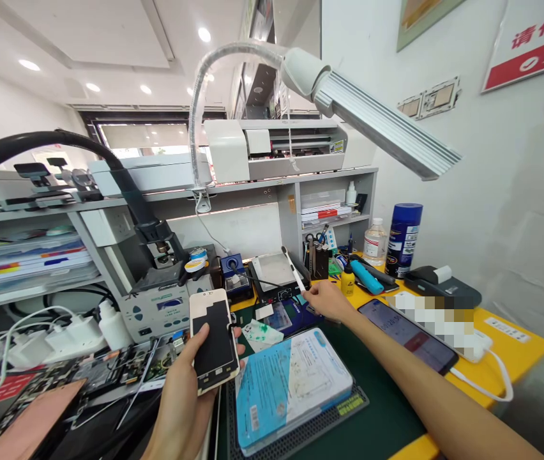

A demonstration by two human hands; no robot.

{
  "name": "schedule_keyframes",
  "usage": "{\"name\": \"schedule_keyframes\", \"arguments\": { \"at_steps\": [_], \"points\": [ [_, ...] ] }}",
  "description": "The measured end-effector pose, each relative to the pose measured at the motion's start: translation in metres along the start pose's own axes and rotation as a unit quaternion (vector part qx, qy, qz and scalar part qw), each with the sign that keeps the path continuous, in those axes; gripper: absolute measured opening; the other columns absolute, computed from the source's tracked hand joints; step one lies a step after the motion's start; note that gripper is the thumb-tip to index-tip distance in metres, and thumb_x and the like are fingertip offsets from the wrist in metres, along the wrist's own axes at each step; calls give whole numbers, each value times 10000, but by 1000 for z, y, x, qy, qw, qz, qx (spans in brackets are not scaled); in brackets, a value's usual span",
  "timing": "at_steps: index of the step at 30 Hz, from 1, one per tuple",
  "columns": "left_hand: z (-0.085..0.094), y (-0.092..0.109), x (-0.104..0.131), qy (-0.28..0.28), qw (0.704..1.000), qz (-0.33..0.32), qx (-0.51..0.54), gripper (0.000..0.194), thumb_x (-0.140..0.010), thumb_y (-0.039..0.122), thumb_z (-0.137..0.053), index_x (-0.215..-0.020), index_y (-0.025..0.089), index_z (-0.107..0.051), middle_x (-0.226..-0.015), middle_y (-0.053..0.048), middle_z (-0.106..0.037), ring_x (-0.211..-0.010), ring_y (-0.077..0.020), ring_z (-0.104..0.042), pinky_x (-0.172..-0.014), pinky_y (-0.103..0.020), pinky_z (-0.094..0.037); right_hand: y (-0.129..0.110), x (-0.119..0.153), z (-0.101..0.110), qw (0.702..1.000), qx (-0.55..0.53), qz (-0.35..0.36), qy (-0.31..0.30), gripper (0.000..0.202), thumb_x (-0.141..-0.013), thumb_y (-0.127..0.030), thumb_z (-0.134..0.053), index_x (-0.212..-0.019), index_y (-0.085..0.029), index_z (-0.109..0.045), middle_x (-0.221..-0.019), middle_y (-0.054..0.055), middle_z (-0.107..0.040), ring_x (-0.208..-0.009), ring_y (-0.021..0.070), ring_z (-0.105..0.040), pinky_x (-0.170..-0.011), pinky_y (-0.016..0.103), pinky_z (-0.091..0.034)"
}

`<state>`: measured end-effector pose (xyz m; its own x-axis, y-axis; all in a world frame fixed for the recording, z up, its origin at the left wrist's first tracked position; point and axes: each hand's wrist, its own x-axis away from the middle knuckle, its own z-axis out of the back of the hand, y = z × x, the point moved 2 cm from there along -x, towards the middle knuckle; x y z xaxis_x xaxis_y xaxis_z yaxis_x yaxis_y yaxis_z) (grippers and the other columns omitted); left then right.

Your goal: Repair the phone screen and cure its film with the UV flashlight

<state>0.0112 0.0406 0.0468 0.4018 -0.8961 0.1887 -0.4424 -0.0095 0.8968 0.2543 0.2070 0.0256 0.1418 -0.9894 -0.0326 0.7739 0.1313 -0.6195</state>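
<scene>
My left hand (183,383) is wrapped round a phone screen (215,348), its dark inner side with a pale border turned up and the thumb lying over it. Between the fingertips of my right hand (328,300) is the end of a white toothbrush (295,272), which leans up and to the left with its dark head at the top. Below and between the hands lies a blue and white box (295,386) on a dark mat. A green-stained white cloth or paper (261,333) lies just beyond the box.
A phone (406,335) with a cable lies right, under my right forearm. Behind it stand a blue spray can (403,239), a clear bottle (375,243) and a small yellow bottle (347,281). Loose phone parts (104,374) cover the left side. A lamp (382,118) hangs overhead.
</scene>
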Motion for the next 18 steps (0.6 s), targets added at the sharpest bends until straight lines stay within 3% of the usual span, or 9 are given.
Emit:
{"name": "schedule_keyframes", "arguments": {
  "at_steps": [18],
  "points": [
    [-5, 4, 5, 17, 1000, 3, 5, 413, -947, 247, -538, -1317, 73, -597, -1031, -187, -770, -724, -261, -761, -616, -381, -647, 14, -8, -5, 994, 86, 0, -61, 322, -986, -384, -630, -1214, -156, -640, -1205, 75, -663, -1018, 240, -674, -866, 424, -584]
  ]
}}
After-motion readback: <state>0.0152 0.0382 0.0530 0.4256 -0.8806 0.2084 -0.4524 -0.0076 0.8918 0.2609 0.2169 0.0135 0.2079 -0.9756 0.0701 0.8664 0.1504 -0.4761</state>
